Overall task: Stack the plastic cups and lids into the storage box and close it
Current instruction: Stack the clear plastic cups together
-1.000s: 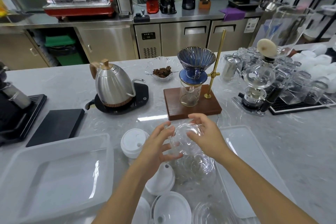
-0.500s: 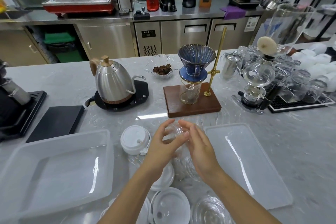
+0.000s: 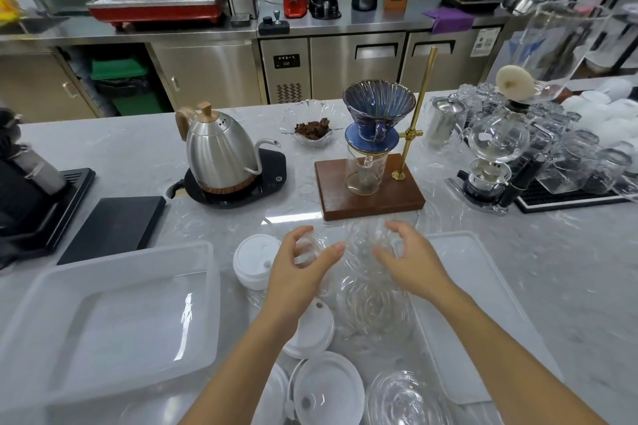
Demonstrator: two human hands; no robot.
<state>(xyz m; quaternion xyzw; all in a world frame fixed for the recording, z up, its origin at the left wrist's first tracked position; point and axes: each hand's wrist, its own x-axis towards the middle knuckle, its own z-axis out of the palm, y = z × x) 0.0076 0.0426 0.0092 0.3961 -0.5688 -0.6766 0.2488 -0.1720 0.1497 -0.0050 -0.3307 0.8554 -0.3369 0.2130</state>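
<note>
Several clear plastic cups [image 3: 373, 304] lie nested on the counter between my hands. My left hand [image 3: 300, 269] is curled around a small clear cup [image 3: 310, 247], pinched between thumb and fingers. To the right, my right hand [image 3: 407, 259] has its fingers spread beside the clear stack and grips nothing I can make out. White lids lie around them: a white lid [image 3: 257, 260] left of my left hand, a second white lid [image 3: 312, 331] under my left forearm, a third white lid [image 3: 328, 390] at the front. The translucent storage box [image 3: 210, 286] stands open at the left.
The box's flat lid [image 3: 466, 286] lies right of my right arm. A clear dome lid [image 3: 404, 397] sits at the front. Behind stand a kettle [image 3: 217, 152], a wooden dripper stand [image 3: 369, 190], a siphon brewer [image 3: 493, 155] and glassware [image 3: 580, 162]. A black pad [image 3: 114, 228] lies left.
My hands, pressed together around a clear cup half a second ago, have moved apart. The left keeps a clear cup and the right has spread its fingers.
</note>
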